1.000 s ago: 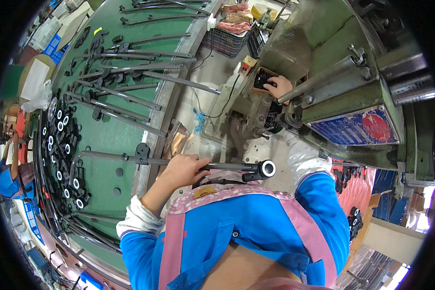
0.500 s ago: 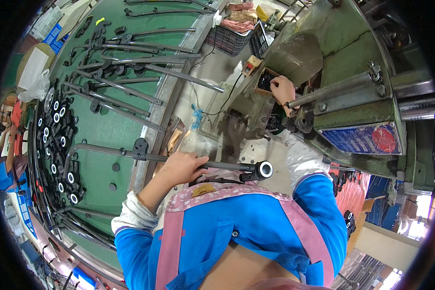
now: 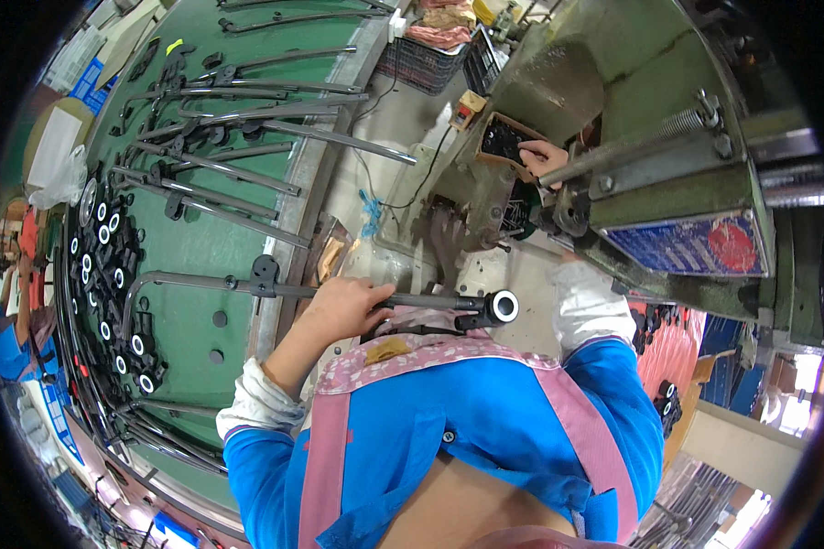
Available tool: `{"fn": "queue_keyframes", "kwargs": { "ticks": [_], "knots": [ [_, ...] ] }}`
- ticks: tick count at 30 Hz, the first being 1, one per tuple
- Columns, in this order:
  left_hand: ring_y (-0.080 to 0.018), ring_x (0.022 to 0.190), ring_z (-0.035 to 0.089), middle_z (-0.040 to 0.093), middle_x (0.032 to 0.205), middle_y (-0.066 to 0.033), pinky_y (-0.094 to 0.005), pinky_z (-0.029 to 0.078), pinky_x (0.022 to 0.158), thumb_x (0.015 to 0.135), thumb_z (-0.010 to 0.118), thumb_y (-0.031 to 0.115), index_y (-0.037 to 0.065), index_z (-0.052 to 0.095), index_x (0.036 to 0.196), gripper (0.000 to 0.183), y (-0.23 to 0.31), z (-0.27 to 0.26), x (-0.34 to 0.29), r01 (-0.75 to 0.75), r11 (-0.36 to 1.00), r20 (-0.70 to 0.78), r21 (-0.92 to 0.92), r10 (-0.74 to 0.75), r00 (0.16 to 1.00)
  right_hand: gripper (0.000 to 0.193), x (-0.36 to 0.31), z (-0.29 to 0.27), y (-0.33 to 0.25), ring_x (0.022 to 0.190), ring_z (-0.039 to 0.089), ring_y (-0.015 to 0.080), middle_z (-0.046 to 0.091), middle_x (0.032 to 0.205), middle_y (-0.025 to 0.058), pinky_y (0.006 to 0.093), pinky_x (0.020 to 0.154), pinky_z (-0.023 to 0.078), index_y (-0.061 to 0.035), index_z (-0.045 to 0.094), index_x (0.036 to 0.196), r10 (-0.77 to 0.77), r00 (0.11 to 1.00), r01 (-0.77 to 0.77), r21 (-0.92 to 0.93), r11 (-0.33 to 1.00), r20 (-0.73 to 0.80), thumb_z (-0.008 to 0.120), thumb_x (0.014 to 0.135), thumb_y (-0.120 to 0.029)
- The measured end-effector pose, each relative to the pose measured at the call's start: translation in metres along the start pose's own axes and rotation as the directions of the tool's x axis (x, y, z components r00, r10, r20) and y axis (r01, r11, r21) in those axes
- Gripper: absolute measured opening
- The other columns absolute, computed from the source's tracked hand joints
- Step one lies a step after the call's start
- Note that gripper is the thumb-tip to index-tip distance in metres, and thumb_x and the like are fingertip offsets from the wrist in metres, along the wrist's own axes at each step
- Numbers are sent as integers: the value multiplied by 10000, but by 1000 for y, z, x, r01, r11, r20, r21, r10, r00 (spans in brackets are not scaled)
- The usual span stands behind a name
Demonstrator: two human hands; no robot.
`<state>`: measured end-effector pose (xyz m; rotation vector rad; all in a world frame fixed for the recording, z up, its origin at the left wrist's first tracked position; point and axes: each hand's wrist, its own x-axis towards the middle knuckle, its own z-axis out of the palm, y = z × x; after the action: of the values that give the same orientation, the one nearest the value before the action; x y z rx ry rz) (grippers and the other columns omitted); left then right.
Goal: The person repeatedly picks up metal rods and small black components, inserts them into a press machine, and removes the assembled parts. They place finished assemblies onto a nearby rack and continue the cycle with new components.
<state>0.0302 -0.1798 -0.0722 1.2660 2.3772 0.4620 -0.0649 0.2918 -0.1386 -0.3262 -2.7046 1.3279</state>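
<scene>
My left hand (image 3: 348, 309) is wrapped around a dark metal tube (image 3: 421, 300) lying crosswise in front of my apron. At its right end is a black fitting with a white-ringed round face (image 3: 503, 307); its bent left end rests over the green table, with a black round joint (image 3: 265, 275) between. My right hand (image 3: 544, 160) is at the right side of a small cardboard box (image 3: 493, 160) of small black parts (image 3: 501, 142). Its fingers are curled together, and whatever they pinch is hidden. A machine rod covers my right wrist.
A green press-like machine (image 3: 677, 183) fills the right side. Several dark tubes (image 3: 238, 165) and ring-faced black fittings (image 3: 114, 265) lie on the green table (image 3: 192, 320). Below the box is a dark tray of metal pins (image 3: 519, 215). A black crate (image 3: 421, 64) holds cloths.
My right hand has drawn a little to the right over the box, so more black parts show and its wrist is now behind the rod. My left hand keeps its hold on the tube.
</scene>
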Motion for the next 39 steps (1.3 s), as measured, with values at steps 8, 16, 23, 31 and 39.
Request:
{"fn": "queue_keyframes", "kwargs": {
  "ticks": [8, 16, 23, 31, 39],
  "knots": [
    [-334, 755, 657, 639, 807, -119, -452, 521, 640, 895, 639, 401, 148, 639, 1141, 353, 0, -1, 10, -37, 999, 4, 5, 37, 999, 171, -115, -10, -34, 728, 609, 123, 674, 857, 43, 280, 634, 510, -4, 705, 1043, -102, 955, 105, -4, 994, -279, 681, 898, -91],
    [-350, 689, 627, 589, 735, -116, -462, 473, 582, 873, 673, 394, 151, 629, 1086, 325, 3, 0, 13, -99, 995, -63, 1, 99, 993, 139, -180, 0, -137, 719, 597, 117, 673, 867, 50, 256, 649, 492, 30, 696, 1009, 67, 997, -71, 625, 777, 31, 679, 896, -50],
    [-353, 699, 629, 592, 750, -120, -461, 476, 590, 867, 681, 396, 141, 627, 1092, 343, 7, 3, 7, -97, 995, -57, 10, 97, 994, 135, -177, 11, -140, 697, 593, 103, 680, 864, 46, 256, 630, 488, 32, 689, 980, 123, 991, -83, 474, 877, -53, 692, 887, -65],
    [-368, 713, 635, 616, 773, -126, -473, 478, 599, 892, 646, 422, 136, 635, 1099, 353, 11, 7, -8, -71, 997, -69, 14, 71, 995, 133, -179, 32, -107, 710, 666, 169, 706, 852, 100, 290, 638, 507, 19, 692, 938, -138, 957, 186, 175, 967, -256, 684, 883, -102],
    [-325, 737, 662, 628, 779, -95, -452, 517, 621, 830, 696, 400, 162, 628, 1100, 366, -3, 26, -35, -105, 994, -218, 1, 103, 971, 419, -222, 12, -104, 1054, 633, 188, 691, 1101, 120, 316, 879, 495, 18, 656, 1177, 52, 838, -105, 66, 992, 543, 680, 911, -304]
  ]
}}
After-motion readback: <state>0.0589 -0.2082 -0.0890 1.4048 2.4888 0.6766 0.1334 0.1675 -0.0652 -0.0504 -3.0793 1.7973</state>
